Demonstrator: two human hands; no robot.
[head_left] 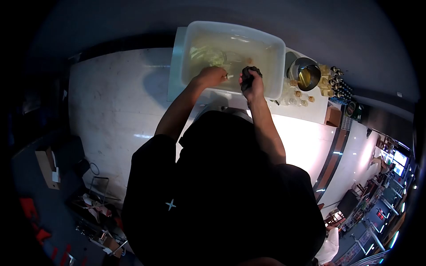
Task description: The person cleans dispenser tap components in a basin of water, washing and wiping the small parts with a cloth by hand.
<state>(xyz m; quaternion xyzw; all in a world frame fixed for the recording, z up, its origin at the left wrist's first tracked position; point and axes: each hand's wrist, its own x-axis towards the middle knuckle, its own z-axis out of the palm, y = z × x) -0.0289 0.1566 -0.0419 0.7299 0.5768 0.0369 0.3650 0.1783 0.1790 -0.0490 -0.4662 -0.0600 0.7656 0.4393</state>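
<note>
A large white plastic tub (280,66) with cloudy water stands in front of me, and both my hands are over its near side. My left hand (212,76) is closed, with a small whitish piece showing at its fingertips; what it belongs to I cannot make out. Beside it, my right hand (254,88) is wrapped round a dark, crumpled cloth (251,72). Clear, glassy shapes (208,56) lie in the water at the tub's left. A small brownish round thing (250,60) shows near the far middle.
Right of the tub stand a metal bowl (312,71) with yellowish liquid, several small glass bottles (293,101) and several dark-topped bottles (339,86). A cardboard box (333,116) sits beyond. At lower left are another box (46,168) and clutter. A person in white (328,248) is at lower right.
</note>
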